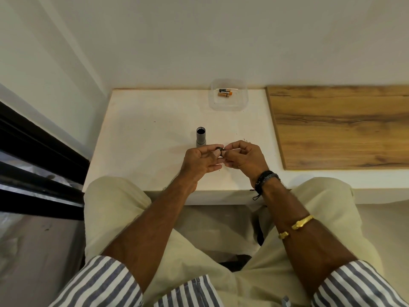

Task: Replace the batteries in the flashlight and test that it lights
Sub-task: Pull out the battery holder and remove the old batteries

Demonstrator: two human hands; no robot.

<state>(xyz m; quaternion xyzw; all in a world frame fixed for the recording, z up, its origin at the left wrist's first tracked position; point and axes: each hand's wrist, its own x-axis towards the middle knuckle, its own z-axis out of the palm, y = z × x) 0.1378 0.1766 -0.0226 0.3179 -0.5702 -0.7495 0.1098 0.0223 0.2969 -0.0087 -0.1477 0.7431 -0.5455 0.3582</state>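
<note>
A grey flashlight body (201, 137) stands upright on the white table (141, 134), its open dark end facing up. Just in front of it and to the right, my left hand (200, 161) and my right hand (243, 157) meet above the table. Between their fingertips is a small dark object (219, 149), mostly hidden by the fingers; it looks like the flashlight's battery holder or cap. At the back of the table a clear plastic container (228, 105) holds two or three black-and-orange batteries (225, 93).
A wooden board (340, 127) lies on the right, raised slightly above the white surface. The white wall stands right behind the table. A dark window frame (37, 156) runs along the left. My knees sit below the table's front edge.
</note>
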